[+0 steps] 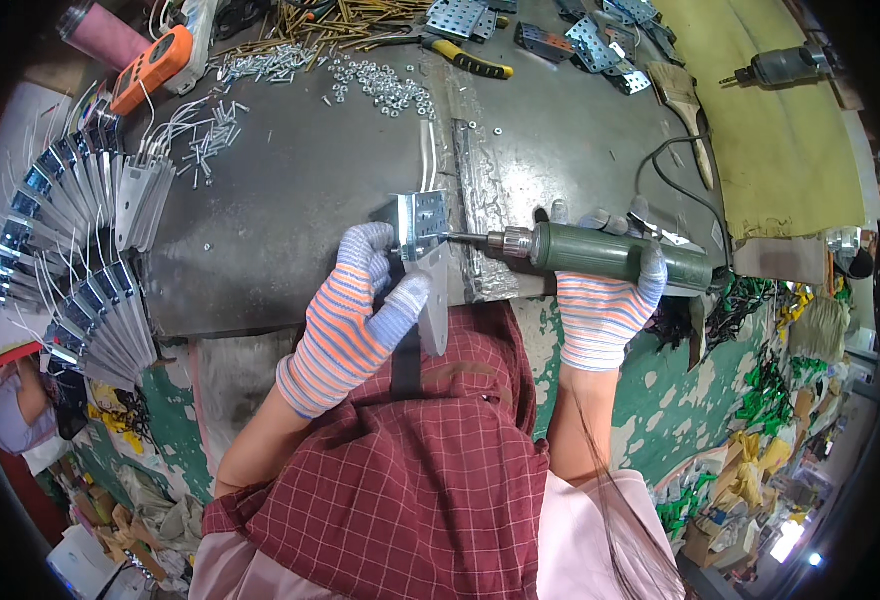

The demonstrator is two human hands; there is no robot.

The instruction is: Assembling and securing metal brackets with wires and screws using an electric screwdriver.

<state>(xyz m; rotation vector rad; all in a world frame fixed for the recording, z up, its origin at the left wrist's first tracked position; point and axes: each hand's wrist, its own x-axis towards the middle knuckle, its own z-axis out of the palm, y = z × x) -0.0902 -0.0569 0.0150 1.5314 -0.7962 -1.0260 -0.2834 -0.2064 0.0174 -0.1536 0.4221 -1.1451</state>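
My left hand (365,310), in a striped glove, pinches a shiny metal bracket (426,212) with holes in its plate. A long flat metal strip (436,318) hangs from the bracket over the table's near edge, and two white wires (427,150) run up from it. Wrapped around a green electric screwdriver (595,250) is my gloved right hand (605,310). The screwdriver lies level, its tip (465,238) pointing left and meeting the bracket's plate; whether a screw is under the tip cannot be seen.
Loose nuts (385,88) and screws (212,140) lie on the metal-topped table (280,220). Finished-looking brackets with wires (95,310) fan out at left. Beyond are pliers (470,60), perforated plates (590,45) and an orange meter (152,70). A brush (682,100) and a dark power tool (785,68) are right.
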